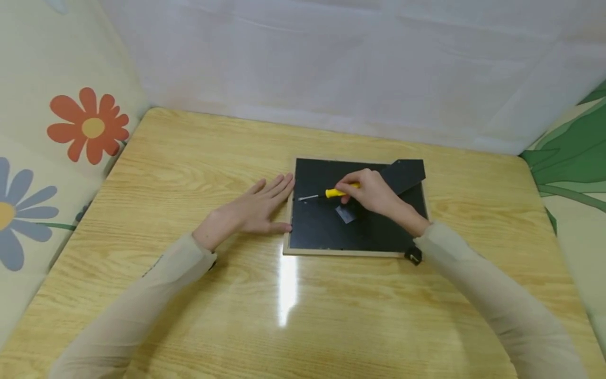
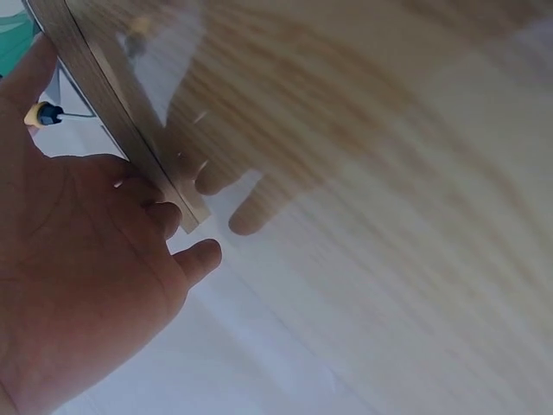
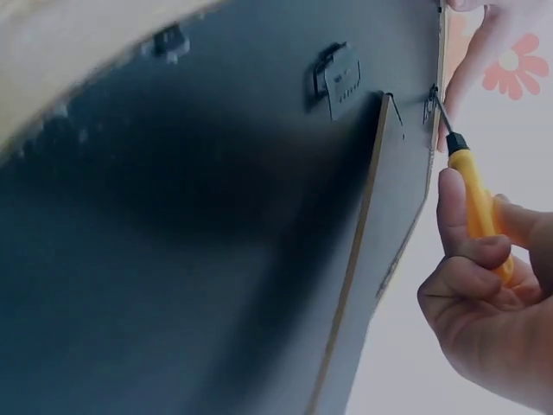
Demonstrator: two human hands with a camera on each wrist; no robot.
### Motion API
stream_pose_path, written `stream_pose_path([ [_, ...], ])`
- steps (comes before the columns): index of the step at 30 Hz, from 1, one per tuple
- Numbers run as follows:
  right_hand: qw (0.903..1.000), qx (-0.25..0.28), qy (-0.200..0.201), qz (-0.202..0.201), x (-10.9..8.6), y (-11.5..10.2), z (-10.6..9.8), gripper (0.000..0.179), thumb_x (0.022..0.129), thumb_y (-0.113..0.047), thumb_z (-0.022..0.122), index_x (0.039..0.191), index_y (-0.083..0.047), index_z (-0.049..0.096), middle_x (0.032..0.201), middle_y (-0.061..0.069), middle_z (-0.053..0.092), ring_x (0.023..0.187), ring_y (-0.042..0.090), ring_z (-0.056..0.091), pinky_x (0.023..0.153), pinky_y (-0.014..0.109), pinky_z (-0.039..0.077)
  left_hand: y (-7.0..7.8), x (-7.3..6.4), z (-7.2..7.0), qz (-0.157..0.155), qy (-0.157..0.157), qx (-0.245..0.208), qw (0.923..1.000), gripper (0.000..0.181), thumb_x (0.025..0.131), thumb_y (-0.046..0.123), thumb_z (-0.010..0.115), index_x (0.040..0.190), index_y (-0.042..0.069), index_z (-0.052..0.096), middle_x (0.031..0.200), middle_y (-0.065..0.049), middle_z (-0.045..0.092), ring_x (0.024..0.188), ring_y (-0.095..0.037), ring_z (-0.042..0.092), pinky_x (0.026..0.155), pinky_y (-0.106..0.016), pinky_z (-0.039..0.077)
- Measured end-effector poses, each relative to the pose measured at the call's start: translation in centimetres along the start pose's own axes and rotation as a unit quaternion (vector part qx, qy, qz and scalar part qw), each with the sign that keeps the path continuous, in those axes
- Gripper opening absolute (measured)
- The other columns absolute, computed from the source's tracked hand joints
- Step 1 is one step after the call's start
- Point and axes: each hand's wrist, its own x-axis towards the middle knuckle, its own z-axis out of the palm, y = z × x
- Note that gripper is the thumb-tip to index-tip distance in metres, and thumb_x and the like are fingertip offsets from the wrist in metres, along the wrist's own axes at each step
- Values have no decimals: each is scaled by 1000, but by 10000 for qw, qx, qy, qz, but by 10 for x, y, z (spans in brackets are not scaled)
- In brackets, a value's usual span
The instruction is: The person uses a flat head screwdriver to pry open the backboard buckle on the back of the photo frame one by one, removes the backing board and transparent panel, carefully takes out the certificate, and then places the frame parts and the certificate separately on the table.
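A picture frame lies face down on the table, its black backing board point(image 1: 322, 231) set inside a light wooden rim point(image 1: 350, 253). My right hand point(image 1: 371, 192) grips a screwdriver with a yellow handle point(image 1: 335, 193); in the right wrist view its handle point(image 3: 475, 194) sits between thumb and curled fingers. The screwdriver's tip is right at the backing's left edge, by a small metal piece point(image 3: 429, 102). My left hand point(image 1: 258, 208) lies with fingers spread, fingertips against the frame's left side. In the left wrist view those fingers touch the wooden rim point(image 2: 130, 112).
A black stand leg point(image 1: 411, 173) angles up from the backing, passing behind my right hand. A small clear tag point(image 1: 345, 213) lies on the board. The wooden table point(image 1: 213, 316) meets a white cloth point(image 1: 307, 63) at the back and flowered walls at the sides.
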Motion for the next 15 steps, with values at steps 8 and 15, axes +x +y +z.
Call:
stream_pose_path([
  [8,10000,25,11,-81,2,0,4,24,98,-19,58,106,-1,72,76,2,71,67,16,66,53,29,47,0,1,1,1,16,-53,10000,102,91,61,51,154,4,-4,160,-12,-11,146,-27,-7,116,-52,-1],
  [15,9999,-135,75,-67,0,-4,10,25,99,-20,57,111,-1,67,84,7,69,66,17,62,55,29,46,0,1,0,3,1,-102,9999,102,91,61,52,154,3,-4,160,-13,-11,146,-27,-7,116,-53,0],
])
